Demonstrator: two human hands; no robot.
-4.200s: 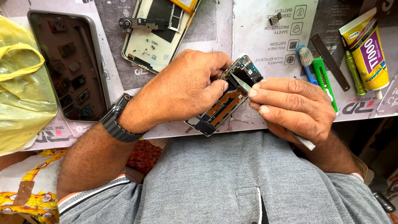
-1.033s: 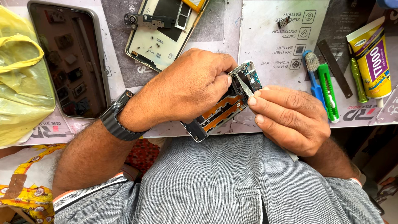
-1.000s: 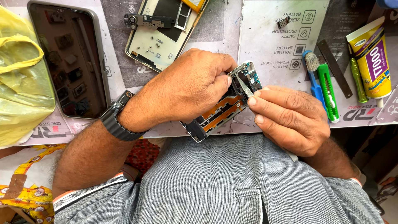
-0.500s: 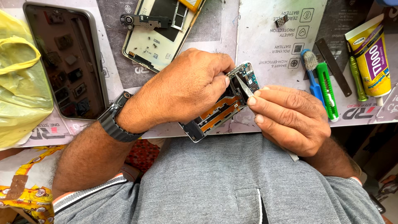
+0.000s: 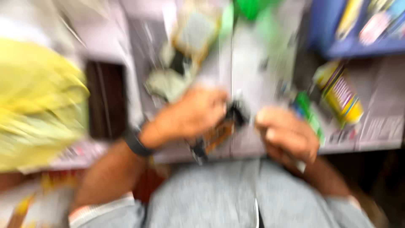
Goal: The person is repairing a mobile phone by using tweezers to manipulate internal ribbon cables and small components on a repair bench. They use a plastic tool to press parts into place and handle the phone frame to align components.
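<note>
**Two hands on an opened phone**

Two hands meet over the bench edge. The left hand (image 5: 192, 116) curls its fingers around an opened phone body (image 5: 219, 133), held tilted between both hands. The right hand (image 5: 289, 135) is bunched just beside it; blur hides what it grips. Farther out lie a green-handled tool (image 5: 310, 116), a yellow tube (image 5: 339, 95), a dark phone panel (image 5: 106, 101) and a yellow bag (image 5: 38, 114).
</note>
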